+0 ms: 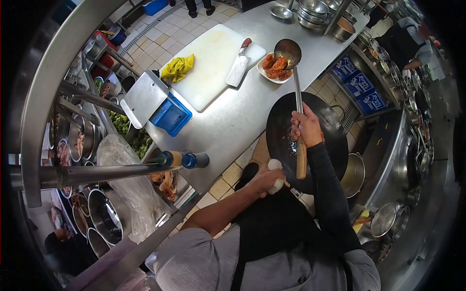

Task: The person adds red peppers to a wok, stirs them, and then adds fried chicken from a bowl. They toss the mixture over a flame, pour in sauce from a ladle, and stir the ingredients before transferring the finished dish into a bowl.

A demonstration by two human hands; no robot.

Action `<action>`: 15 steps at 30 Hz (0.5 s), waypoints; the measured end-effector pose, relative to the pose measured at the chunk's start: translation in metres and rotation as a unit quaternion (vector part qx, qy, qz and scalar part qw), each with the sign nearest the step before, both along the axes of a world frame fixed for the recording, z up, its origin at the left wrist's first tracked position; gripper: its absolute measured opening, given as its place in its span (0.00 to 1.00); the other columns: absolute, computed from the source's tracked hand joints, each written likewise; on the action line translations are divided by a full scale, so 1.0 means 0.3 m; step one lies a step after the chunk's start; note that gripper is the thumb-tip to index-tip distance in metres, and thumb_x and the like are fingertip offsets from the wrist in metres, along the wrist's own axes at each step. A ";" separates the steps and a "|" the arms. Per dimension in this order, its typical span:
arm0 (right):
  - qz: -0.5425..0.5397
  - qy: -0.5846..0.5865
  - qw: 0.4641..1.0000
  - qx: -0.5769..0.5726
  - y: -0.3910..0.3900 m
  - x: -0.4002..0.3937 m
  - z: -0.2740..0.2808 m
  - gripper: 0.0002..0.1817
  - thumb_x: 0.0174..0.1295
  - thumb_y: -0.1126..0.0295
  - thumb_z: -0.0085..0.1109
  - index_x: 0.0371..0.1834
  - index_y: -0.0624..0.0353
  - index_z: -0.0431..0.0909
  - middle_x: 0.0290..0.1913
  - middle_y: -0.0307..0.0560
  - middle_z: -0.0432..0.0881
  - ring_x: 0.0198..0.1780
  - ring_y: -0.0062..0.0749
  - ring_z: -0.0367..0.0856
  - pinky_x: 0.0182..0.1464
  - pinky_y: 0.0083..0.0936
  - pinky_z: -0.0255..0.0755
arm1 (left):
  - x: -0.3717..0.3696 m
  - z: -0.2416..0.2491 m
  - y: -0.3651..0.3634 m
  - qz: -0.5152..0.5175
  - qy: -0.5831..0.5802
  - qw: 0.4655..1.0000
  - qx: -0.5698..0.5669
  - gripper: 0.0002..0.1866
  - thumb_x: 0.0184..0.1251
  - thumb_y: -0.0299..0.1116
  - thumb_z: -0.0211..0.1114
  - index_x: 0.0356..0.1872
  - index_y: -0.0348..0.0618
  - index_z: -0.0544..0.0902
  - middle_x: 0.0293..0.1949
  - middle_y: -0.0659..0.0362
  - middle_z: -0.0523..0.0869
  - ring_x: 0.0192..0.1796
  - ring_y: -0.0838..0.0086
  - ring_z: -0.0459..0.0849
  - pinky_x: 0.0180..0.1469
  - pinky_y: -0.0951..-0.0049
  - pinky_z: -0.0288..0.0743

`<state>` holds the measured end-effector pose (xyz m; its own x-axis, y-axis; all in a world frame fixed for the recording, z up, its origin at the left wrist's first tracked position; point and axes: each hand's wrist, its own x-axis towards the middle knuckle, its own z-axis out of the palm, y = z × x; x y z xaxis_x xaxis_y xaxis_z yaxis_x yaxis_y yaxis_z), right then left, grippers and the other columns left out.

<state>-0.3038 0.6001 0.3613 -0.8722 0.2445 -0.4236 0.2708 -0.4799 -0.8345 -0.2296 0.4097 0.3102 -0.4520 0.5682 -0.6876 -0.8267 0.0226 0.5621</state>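
Note:
My right hand (pixel 307 125) is closed round the long ladle (pixel 298 89), near its wooden handle end. The ladle's bowl (pixel 288 52) is over the far right rim of a white dish (pixel 272 79), which holds pieces of red-sauced food (pixel 276 69). At the near left edge of a dark wok (pixel 318 104), my left hand (pixel 268 179) grips a bunched white cloth (pixel 275 174). Whatever lies inside the cloth is hidden. Bits of food and sauce remain in the wok, which is tilted beside the steel counter.
On the steel counter (pixel 225 128) lie a white cutting board (pixel 206 58), a cleaver (pixel 238 68) and a yellow cloth (pixel 178 68). A blue container (pixel 172 116) stands near its left edge. A metal pot (pixel 353 174) is right of the wok. Stacked metal bowls (pixel 313 12) stand at the back.

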 end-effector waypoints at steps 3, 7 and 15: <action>0.004 -0.004 1.000 0.025 0.004 -0.001 0.006 0.35 0.65 0.76 0.53 0.76 0.52 0.53 0.21 0.37 0.67 0.12 0.20 0.64 0.13 0.23 0.63 | 0.000 -0.002 0.003 -0.026 0.004 1.000 0.000 0.31 0.47 0.31 0.70 0.52 0.33 0.66 0.36 0.56 0.76 0.33 0.73 0.78 0.31 0.72 0.75; 0.024 -0.003 0.994 0.107 0.010 -0.009 -0.005 0.36 0.64 0.76 0.54 0.76 0.54 0.53 0.21 0.37 0.68 0.12 0.19 0.65 0.13 0.22 0.62 | 0.013 -0.031 0.007 -0.009 0.005 1.000 0.012 0.30 0.46 0.31 0.70 0.51 0.34 0.67 0.35 0.56 0.76 0.31 0.74 0.78 0.28 0.72 0.74; 0.059 0.023 0.904 0.423 0.068 -0.032 -0.070 0.32 0.61 0.75 0.55 0.72 0.60 0.63 0.25 0.41 0.76 0.17 0.21 0.72 0.20 0.22 0.68 | 0.034 -0.068 0.011 0.017 -0.009 0.998 0.054 0.25 0.48 0.27 0.68 0.48 0.33 0.70 0.33 0.59 0.77 0.30 0.76 0.78 0.26 0.73 0.73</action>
<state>-0.3133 0.6204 0.3404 -0.9252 0.3683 -0.0909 0.2335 0.3643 -0.9015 -0.2194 0.4129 0.2899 -0.4604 0.6243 -0.6311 -0.8363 -0.0666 0.5442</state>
